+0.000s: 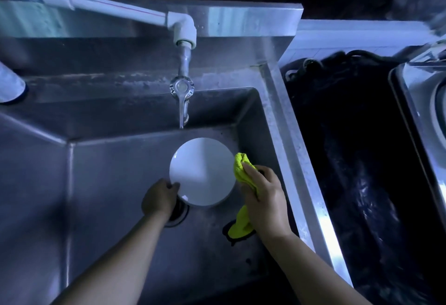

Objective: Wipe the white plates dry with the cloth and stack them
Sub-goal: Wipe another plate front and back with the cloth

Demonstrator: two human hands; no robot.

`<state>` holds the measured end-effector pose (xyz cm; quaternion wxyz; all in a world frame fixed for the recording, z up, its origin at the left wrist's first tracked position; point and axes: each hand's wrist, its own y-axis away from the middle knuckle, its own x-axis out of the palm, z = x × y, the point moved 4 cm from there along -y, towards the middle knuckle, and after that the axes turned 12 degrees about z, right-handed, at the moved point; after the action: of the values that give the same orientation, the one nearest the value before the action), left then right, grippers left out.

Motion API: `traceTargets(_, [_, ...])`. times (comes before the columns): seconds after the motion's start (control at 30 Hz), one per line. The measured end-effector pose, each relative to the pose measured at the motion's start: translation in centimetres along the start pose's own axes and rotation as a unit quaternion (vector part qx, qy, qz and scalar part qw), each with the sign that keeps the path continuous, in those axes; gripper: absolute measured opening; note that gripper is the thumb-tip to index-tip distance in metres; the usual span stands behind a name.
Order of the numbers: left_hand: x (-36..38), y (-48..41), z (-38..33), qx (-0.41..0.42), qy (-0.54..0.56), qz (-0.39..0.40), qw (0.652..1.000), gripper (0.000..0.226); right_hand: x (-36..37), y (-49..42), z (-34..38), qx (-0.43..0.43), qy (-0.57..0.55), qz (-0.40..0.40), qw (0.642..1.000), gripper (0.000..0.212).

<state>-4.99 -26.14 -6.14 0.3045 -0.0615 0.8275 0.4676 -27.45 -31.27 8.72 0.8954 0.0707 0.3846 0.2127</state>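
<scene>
Stainless steel sink [101, 184] fills most of the view: deep single basin, scuffed walls, water-stained back ledge. To its right, just past the sink's rim, is a dark bin lined with black plastic [350, 160]. Further right a steel-edged unit [420, 111] is cut off by the frame, so I can't tell what it is.

White plastic pipe [108, 7] runs in from the upper left along the backsplash to an elbow and drops into a chrome tap [182, 92]. The tap's spout points down into the basin. No water visible at the spout.

White plate [202, 172] is round, inside the basin directly below the spout, face toward the camera. It sits over the right part of the drain [179, 213] and hides some of it. Looks held clear of the basin floor, but can't confirm.

Left hand [159, 198] is on the plate's lower-left rim, fingers curled round the edge and gripping it.

Right hand [263, 196] is at the plate's right rim, fingers closed over a bunched yellow-green cloth [243, 164] and holding it against that edge. The cloth's top sticks out past the fingertips. Its tail hangs below the palm toward the basin floor; can't tell if it touches.
</scene>
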Motion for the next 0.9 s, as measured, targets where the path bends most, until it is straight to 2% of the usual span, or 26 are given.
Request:
traceTargets(0.17, [0.3, -0.5, 0.0, 0.005, 0.004, -0.028, 1.0, 0.03, 0.4, 0.2, -0.6, 0.018, 0.002, 0.001, 1.0, 0.045])
traceTargets(0.27, [0.5, -0.3, 0.1, 0.014, 0.105, -0.009, 0.994, 0.026, 0.3, 0.5, -0.7, 0.023, -0.005, -0.003, 1.0, 0.045])
traceTargets(0.4, [1.2, 0.7, -0.8, -0.026, 0.341, 0.023, 0.939, 0.025, 0.2, 1.0, -1.0, 0.026, -0.004, -0.01, 1.0, 0.046])
traceTargets(0.5, [2.2, 0.0, -1.8, -0.052, 0.46, 0.048, 0.885, 0.034, 0.2, 1.3, -1.2, 0.027, -0.011, -0.019, 0.999, 0.046])
traceTargets(0.57, [2.7, -0.5, -2.3, -0.054, 0.478, 0.066, 0.874, 0.039, 0.0, 1.5, -1.3, 0.021, -0.016, -0.026, 0.999, 0.044])
traceTargets(0.7, [2.8, -0.1, -2.3, -0.049, 0.47, 0.065, 0.879, 0.046, -0.5, 2.3, -1.4, 0.008, -0.021, -0.043, 0.999, 0.042])
traceTargets(0.8, [1.6, 1.9, -1.4, -0.042, 0.467, 0.032, 0.882, 0.041, -1.3, 2.6, -1.3, 0.021, -0.055, -0.045, 0.997, 0.041])
traceTargets(0.9, [0.0, 5.1, -0.5, -0.042, 0.503, 0.031, 0.863, 0.033, -2.3, 2.4, -1.1, 0.032, -0.093, -0.055, 0.994, 0.038])
